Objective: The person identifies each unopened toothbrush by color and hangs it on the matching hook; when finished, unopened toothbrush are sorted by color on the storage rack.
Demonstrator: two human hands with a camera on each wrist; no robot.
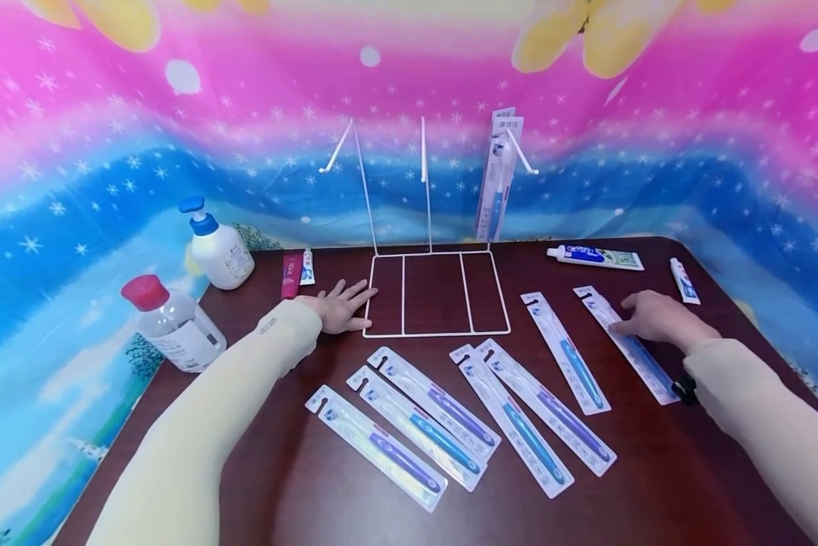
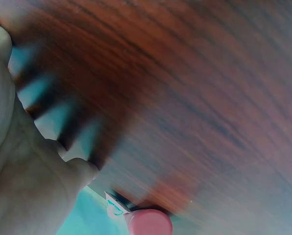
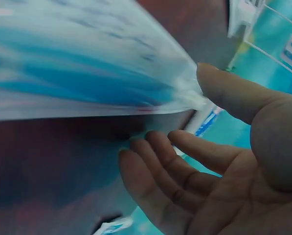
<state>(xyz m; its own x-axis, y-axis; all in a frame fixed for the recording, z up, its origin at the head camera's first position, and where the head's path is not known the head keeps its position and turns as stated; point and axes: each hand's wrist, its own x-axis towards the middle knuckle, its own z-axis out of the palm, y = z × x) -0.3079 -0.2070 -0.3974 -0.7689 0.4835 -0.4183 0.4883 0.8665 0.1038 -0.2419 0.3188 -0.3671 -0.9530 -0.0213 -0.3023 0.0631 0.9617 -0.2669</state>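
Observation:
My left hand [image 1: 343, 305] rests with fingers spread at the left side of the white wire rack [image 1: 438, 334], its fingertips touching the base wire. In the left wrist view, the left hand [image 2: 26, 156] lies along the left edge. My right hand [image 1: 657, 318] is over a blue packaged toothbrush [image 1: 637, 353] at the far right. Its thumb touches the package, and in the right wrist view the fingers of the right hand [image 3: 199, 176] stay apart from the package [image 3: 87, 63]. Several more packaged toothbrushes [image 1: 384, 449], purple and teal, lie in front of the rack.
Toothbrush packs [image 1: 499, 178] hang on the rack's right hook. Left are a pump bottle [image 1: 223, 256], a red-capped bottle [image 1: 180, 330], a red tube [image 1: 290, 275] and a small white tube [image 1: 307, 267]. A toothpaste tube [image 1: 596, 257] and another small tube [image 1: 684, 280] lie right.

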